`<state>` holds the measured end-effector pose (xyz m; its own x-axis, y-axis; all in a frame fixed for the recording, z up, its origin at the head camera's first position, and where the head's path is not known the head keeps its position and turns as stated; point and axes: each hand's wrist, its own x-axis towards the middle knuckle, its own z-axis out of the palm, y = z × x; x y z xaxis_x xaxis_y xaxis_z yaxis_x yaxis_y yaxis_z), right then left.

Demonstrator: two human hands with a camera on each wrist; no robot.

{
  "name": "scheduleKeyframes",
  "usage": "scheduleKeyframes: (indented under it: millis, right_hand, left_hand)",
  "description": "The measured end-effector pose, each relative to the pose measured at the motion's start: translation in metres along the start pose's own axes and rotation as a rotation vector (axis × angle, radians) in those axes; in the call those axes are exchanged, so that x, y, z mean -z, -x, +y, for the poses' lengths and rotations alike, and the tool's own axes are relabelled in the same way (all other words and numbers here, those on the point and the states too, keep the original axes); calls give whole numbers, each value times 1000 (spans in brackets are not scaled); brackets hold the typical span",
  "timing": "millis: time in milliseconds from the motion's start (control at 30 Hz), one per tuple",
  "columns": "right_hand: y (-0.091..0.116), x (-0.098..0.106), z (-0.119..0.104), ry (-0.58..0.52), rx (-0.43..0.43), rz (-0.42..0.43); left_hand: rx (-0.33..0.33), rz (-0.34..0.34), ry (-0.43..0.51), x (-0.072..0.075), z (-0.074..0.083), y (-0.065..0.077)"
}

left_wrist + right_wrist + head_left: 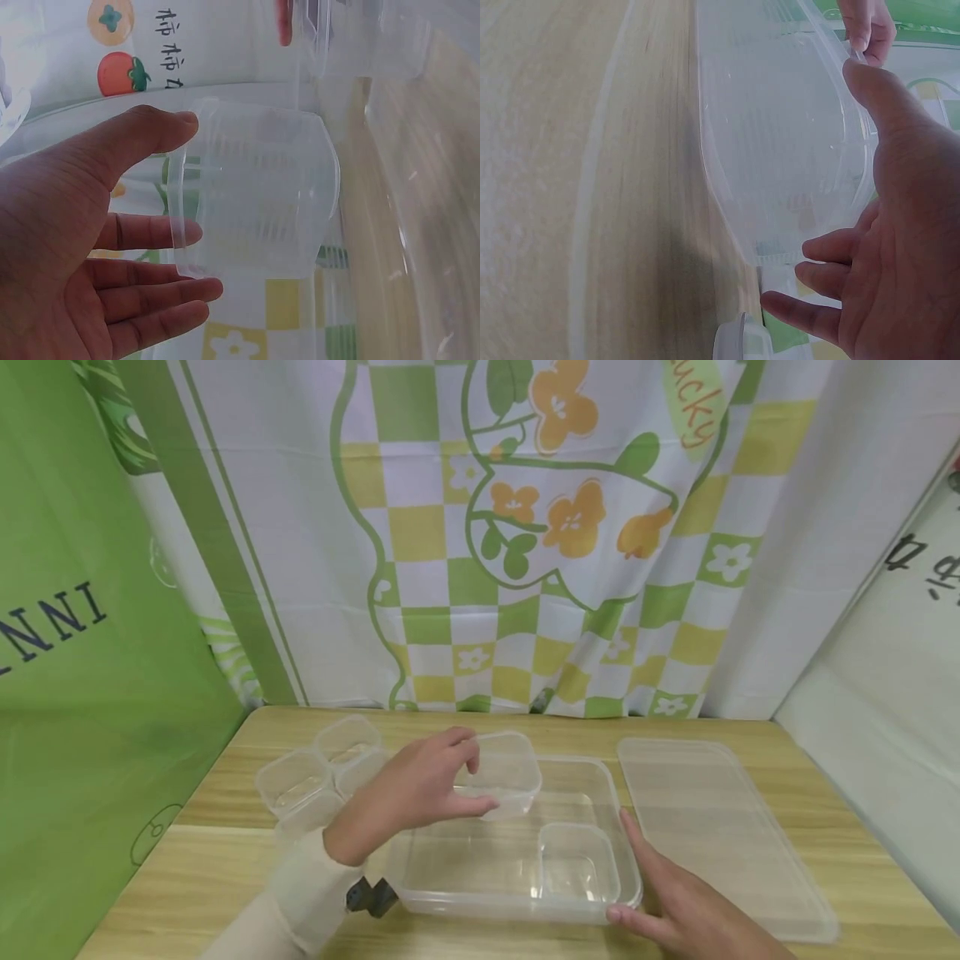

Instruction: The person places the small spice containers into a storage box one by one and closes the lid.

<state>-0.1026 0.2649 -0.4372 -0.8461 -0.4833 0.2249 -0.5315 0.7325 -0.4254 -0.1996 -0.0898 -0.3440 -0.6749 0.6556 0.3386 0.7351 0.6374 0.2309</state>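
Above the back left part of a large clear plastic box, my left hand holds a small clear plastic container by its edge. The thumb lies on one side of that container and the fingers on the other, in the left wrist view. At the front right corner of the large box, my right hand holds its wall, thumb at the front and fingers along the right side. Another small container sits inside the box, in its front right corner.
Several small clear containers stand grouped on the wooden table to the left. A flat translucent lid lies to the right of the box. Patterned curtain cloth hangs behind the table. A black object is by the left sleeve.
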Motion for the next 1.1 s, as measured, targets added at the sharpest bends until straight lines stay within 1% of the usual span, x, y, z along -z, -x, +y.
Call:
scheduleKeyframes:
  millis: [133, 333, 600, 700, 900, 1100]
  right_hand:
    - [-1, 1, -1, -8, -7, 1]
    - [-2, 1, -1, -13, 12, 29]
    - [-1, -2, 1, -48, 35, 42]
    - [-1, -2, 2, -49, 43, 47]
    - [0, -3, 3, -53, 48, 45]
    - [0, -3, 3, -53, 49, 49]
  left_hand:
    - [-6, 1, 1, -4, 3, -5]
    - [-24, 2, -3, -9, 5, -12]
    - [-27, -37, 31, -14, 9, -20]
    - [-23, -49, 34, -17, 10, -22]
    - [6, -87, 32, -22, 12, -24]
    - [4, -107, 32, -25, 12, -28]
